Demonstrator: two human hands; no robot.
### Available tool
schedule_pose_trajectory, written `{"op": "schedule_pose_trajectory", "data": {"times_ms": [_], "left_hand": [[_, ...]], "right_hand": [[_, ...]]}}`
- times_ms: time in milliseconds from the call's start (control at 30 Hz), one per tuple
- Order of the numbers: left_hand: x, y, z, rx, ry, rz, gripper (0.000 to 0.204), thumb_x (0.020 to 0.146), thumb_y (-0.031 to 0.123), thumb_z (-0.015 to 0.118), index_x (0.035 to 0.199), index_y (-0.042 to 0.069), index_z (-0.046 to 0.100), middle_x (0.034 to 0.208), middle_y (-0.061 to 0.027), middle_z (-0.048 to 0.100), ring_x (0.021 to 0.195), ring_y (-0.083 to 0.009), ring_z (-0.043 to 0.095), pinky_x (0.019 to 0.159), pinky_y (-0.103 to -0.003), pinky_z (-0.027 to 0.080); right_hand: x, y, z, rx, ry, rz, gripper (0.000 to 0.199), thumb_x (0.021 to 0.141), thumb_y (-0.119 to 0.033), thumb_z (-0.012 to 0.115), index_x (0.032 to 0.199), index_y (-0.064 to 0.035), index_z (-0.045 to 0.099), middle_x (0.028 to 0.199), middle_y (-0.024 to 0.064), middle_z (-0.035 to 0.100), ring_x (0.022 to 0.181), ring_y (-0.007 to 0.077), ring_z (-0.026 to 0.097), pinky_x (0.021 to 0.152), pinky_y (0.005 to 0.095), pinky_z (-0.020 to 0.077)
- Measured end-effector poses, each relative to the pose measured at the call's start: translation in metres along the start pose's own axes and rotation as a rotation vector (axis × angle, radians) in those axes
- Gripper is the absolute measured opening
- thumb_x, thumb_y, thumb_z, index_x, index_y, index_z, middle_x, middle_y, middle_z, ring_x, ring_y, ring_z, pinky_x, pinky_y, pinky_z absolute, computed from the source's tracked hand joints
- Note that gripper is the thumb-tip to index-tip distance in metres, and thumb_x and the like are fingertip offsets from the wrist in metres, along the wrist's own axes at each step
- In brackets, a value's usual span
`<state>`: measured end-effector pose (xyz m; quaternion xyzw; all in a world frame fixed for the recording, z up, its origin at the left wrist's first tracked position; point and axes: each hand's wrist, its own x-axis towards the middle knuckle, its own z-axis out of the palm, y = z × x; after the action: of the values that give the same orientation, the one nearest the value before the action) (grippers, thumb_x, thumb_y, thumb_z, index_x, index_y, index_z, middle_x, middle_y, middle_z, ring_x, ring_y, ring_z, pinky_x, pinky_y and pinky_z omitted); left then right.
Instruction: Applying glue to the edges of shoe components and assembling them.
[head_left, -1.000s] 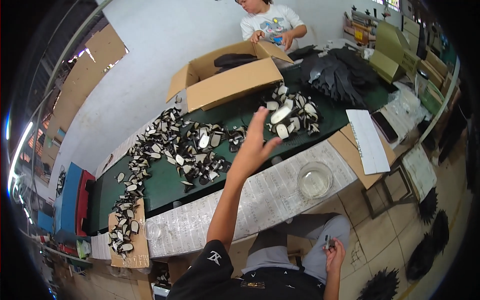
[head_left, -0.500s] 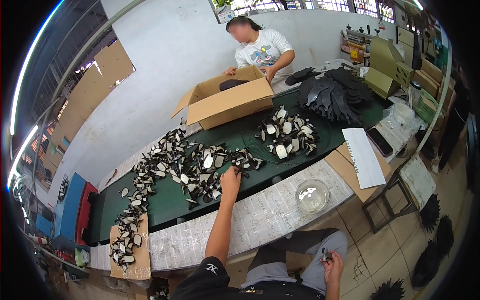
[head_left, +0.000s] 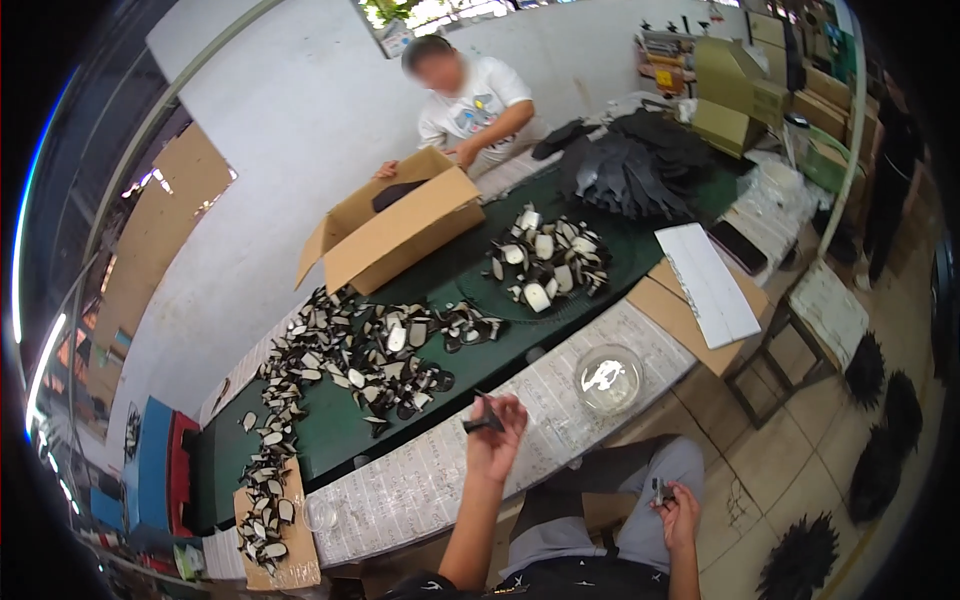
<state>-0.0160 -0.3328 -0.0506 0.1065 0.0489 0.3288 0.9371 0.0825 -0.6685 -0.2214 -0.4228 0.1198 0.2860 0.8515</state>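
- Small dark piece (head_left: 483, 417): located just below frame centre, raised above the paper-covered front edge of the desk (head_left: 420, 490), pinched at its lower end by the left hand (head_left: 497, 440).
- Handling, as judged: a thin flat cut-out, light, probably pliable rather than stiff and not fragile. A fingertip pinch at one end suffices; a hold nearer the middle would curb flopping.
- Orientation: its long axis appears to run from lower left to upper right in the frame, free end towards the green mat; the piece is too small to confirm its exact outline.
- Left grip: fingers clenched on the small dark piece, forearm rising from the lower edge of the frame.
- Right hand (head_left: 678, 505): lower right of centre, resting at the lap, fingers closed round a small tool (head_left: 660, 491) of unclear kind.
- Nearby: a clear glass bowl (head_left: 608, 378) stands on the desk to the right of the left hand, apart from it.
- Further out: a spread of black-and-white pieces (head_left: 350, 355) lies on the green mat left of centre; a second heap (head_left: 545, 262) lies upper centre.
- Periphery: an open cardboard box (head_left: 395, 235) at upper centre, with another person (head_left: 470, 100) reaching into it from the far side.
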Motion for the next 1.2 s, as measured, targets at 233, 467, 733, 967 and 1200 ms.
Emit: {"op": "schedule_pose_trajectory", "data": {"times_ms": [233, 467, 733, 967, 1200], "left_hand": [[-0.09, -0.104, -0.001, 0.196, 0.047, -0.951, 0.039, 0.093, 0.028, 0.06, 0.121, 0.007, 0.044, 0.09, -0.0059, 0.052, 0.078, -0.0257, 0.067, 0.061, -0.033, 0.061], [-0.123, -0.133, -0.044, 0.864, 0.035, -1.077, 0.023, 0.093, 0.024, 0.059, 0.102, 0.007, 0.045, 0.1, -0.0101, 0.06, 0.081, -0.0196, 0.065, 0.064, -0.03, 0.052], [-0.11, -0.123, -0.041, 0.854, 0.011, -0.904, 0.03, 0.099, 0.019, 0.05, 0.123, 0.001, 0.048, 0.119, -0.0099, 0.057, 0.101, -0.0192, 0.062, 0.086, -0.031, 0.053], [-0.085, -0.113, -0.044, 0.788, 0.003, -0.602, 0.031, 0.099, 0.026, 0.049, 0.111, -0.002, 0.055, 0.099, -0.0137, 0.065, 0.083, -0.0226, 0.069, 0.074, -0.027, 0.058], [-0.073, -0.113, -0.022, 0.825, -0.029, -0.53, 0.034, 0.096, 0.024, 0.055, 0.118, -0.002, 0.053, 0.103, -0.0115, 0.065, 0.088, -0.0199, 0.068, 0.077, -0.027, 0.058]], "right_hand": [[0.004, 0.002, -0.002, 0.0, -0.027, 0.016, 0.022, 0.094, -0.014, 0.054, 0.109, 0.002, 0.058, 0.095, 0.0116, 0.063, 0.081, 0.022, 0.064, 0.071, 0.0418, 0.057], [-0.002, -0.003, 0.004, 0.004, -0.023, -0.013, 0.023, 0.094, -0.014, 0.054, 0.111, 0.0025, 0.058, 0.096, 0.0116, 0.065, 0.082, 0.021, 0.064, 0.073, 0.0417, 0.0568], [-0.003, -0.005, 0.002, 0.022, -0.054, 0.007, 0.023, 0.095, -0.013, 0.054, 0.111, 0.0019, 0.06, 0.097, 0.0102, 0.064, 0.082, 0.0189, 0.064, 0.075, 0.0368, 0.0552], [-0.029, -0.065, 0.072, -0.069, 0.103, -0.209, 0.024, 0.095, -0.015, 0.054, 0.113, -0.0001, 0.06, 0.102, 0.0074, 0.064, 0.085, 0.0139, 0.061, 0.074, 0.0276, 0.0516], [-0.081, -0.101, 0.129, -0.768, -0.188, -0.653, 0.02, 0.088, 0.0, 0.06, 0.106, 0.0046, 0.064, 0.109, 0.0119, 0.062, 0.097, 0.0143, 0.06, 0.078, 0.0229, 0.0492]]}}
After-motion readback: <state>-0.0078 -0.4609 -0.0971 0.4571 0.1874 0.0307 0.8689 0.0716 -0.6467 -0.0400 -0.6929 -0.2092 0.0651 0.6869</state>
